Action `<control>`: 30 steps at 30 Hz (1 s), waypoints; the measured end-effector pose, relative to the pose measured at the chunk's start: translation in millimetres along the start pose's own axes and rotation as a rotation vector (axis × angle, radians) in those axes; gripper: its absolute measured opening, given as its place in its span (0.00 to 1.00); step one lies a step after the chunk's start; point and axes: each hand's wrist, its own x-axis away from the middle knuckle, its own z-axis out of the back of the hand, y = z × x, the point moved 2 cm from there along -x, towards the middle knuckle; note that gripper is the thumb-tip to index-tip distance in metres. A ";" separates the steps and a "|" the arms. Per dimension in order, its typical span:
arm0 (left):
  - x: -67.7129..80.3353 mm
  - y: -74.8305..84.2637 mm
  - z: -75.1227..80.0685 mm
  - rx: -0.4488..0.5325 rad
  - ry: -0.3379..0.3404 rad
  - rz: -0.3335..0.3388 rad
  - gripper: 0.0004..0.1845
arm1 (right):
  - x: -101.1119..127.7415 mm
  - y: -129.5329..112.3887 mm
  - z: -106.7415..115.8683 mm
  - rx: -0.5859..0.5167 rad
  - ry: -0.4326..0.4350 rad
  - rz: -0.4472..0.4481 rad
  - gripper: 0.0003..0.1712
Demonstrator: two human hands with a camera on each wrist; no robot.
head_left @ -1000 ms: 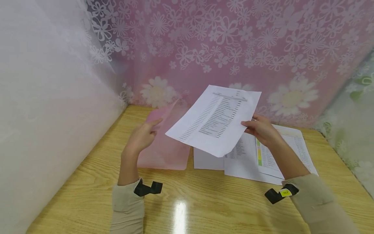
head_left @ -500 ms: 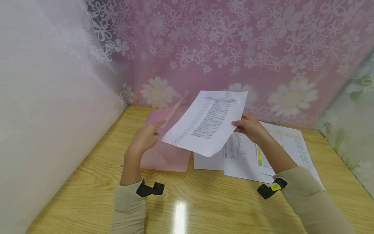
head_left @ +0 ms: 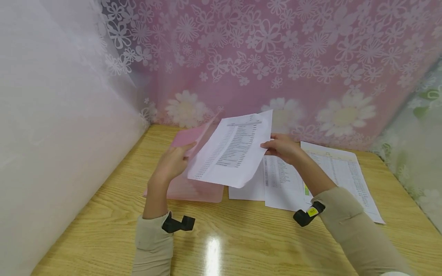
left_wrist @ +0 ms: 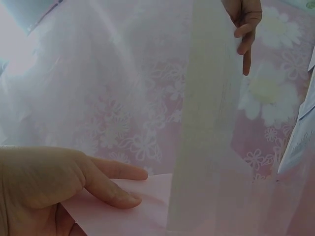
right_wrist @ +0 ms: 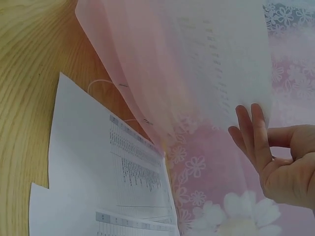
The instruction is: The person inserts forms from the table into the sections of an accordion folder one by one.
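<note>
Two hands share the work over our wooden counter, which fills the bottom of the head view beneath a flowered pink curtain. Next in size is the spread of printed sheets lying flat on the counter to our right, then the pink folder lying to our left with its upper flap raised.

What has changed: over the last second the sheet we hold in the air has travelled leftward and a little down, away from above the spread and toward the folder, until its left edge now hangs over the folder's open mouth. The folder itself has barely shifted. We judge from this that the sheet is being brought in to go between the flaps, and that it is not yet inside.

Our right hand grasps the sheet by its right edge, thumb on the near face and fingers laid nearly straight behind the paper, as the right wrist view shows. Our left hand pinches the folder's upper flap near its corner, thumb and forefinger pressed on the pink plastic, holding the flap lifted. Both wrists carry small black cameras, and the sheet floats clear of the counter, tilted, between the two hands.
</note>
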 end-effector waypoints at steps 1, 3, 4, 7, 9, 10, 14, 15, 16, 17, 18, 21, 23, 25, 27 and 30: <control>0.0 0.1 0.1 0.001 -0.004 0.005 0.31 | -1.9 -0.9 -1.1 0.006 -0.011 -0.004 0.26; 0.0 0.4 0.6 0.005 -0.013 0.014 0.31 | -6.3 -2.5 -2.9 0.017 -0.032 -0.013 0.26; 0.2 0.5 0.7 0.006 -0.014 0.015 0.31 | -8.5 -3.4 -3.9 0.022 -0.044 -0.014 0.25; 0.7 0.6 1.3 0.009 -0.009 0.013 0.31 | -15.8 -4.4 -6.3 0.034 -0.062 -0.026 0.24; 0.8 0.3 1.6 0.012 -0.005 0.011 0.31 | -21.5 -4.1 -8.3 0.030 -0.069 -0.038 0.23; 1.1 0.2 1.8 0.013 -0.002 0.006 0.31 | -24.3 -3.7 -9.5 0.028 -0.071 -0.047 0.23; 1.7 0.5 2.4 0.002 0.011 -0.011 0.30 | -35.1 -0.4 -15.3 0.022 -0.089 -0.077 0.22; 1.9 0.8 2.5 -0.003 0.014 -0.018 0.29 | -37.3 0.6 -17.0 0.028 -0.091 -0.084 0.22; 2.1 1.2 2.4 -0.005 0.015 -0.022 0.29 | -39.2 1.7 -18.5 0.036 -0.091 -0.091 0.21; 2.2 1.4 2.1 -0.010 0.015 -0.025 0.29 | -40.9 2.7 -19.8 0.046 -0.094 -0.095 0.21; 2.2 1.7 1.8 -0.011 0.013 -0.027 0.29 | -42.3 3.6 -21.1 0.053 -0.093 -0.100 0.20; 1.9 2.2 0.9 -0.007 0.003 -0.025 0.30 | -45.0 5.5 -25.0 0.061 -0.077 -0.111 0.20; 1.6 2.3 0.7 -0.011 0.000 -0.025 0.29 | -46.1 6.8 -27.1 0.047 -0.058 -0.109 0.21; 1.8 1.8 0.7 -0.013 0.001 -0.024 0.29 | -47.1 8.7 -29.9 0.030 -0.041 -0.104 0.22; 1.8 1.5 1.0 -0.016 0.005 -0.024 0.29 | -46.8 11.0 -32.5 0.001 -0.031 -0.096 0.23; 2.3 0.8 1.4 -0.014 0.005 -0.020 0.29 | -42.4 14.4 -37.1 -0.040 -0.042 -0.078 0.25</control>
